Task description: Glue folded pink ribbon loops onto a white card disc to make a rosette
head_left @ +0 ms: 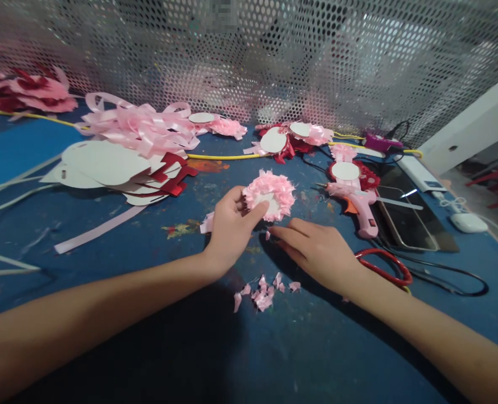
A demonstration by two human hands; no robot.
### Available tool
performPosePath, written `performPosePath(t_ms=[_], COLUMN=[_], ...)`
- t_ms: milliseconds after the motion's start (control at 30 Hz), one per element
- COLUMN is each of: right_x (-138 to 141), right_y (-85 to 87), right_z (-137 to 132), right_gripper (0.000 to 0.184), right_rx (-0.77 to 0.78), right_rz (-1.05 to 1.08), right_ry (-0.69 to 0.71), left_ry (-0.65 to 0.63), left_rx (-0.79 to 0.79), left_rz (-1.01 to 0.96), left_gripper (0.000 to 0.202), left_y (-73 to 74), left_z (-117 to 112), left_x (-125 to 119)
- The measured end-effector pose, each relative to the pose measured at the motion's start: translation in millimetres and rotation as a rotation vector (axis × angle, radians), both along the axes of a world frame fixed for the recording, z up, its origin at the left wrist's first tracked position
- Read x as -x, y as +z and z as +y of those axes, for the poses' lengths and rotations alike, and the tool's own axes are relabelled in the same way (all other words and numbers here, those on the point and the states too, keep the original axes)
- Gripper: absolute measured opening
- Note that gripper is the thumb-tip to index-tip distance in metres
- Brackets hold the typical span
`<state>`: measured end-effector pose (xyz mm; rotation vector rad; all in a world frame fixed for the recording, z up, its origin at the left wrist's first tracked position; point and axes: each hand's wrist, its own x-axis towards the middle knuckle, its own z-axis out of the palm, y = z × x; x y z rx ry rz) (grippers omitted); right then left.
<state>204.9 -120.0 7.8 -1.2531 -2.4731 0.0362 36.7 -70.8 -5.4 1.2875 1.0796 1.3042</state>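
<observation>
While the left hand (pixel 233 227) pinches one pink ribbon rosette (pixel 278 193) near centre, the right hand (pixel 319 249) pinches one ribbon scrap (pixel 268 235) at its six o'clock; one pink glue gun (pixel 362 203) lies at three o'clock.

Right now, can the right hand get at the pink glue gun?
Probably yes: the glue gun lies beyond and right of the right hand, nothing visible between them, though that hand seems to pinch a pink scrap.
</observation>
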Motion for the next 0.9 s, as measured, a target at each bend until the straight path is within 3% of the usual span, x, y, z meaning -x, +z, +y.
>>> performPosePath(t_ms=[233,533,900], right_x=[5.1,0.5,0.7], right_y=[-9.7,-4.3,-12.8], right_z=[6.6,2.4,4.6], right_gripper=[0.024,0.028,0.022], right_rx=[0.047,-0.037,0.006], right_rz=[-0.059,0.058,-0.065], right_ry=[-0.034,-0.071,-0.062], left_ry=[-0.031,-0.006,-0.018], left_rx=[0.005,0.0,-0.009], left_rz=[0.003,0.074,0.045], left_gripper=[0.018,0.02,0.019], left_y=[0.0,4.1,5.0], left_z=[-0.8,-2.5,-2.3], left_x=[-1.2,-1.3,-1.3])
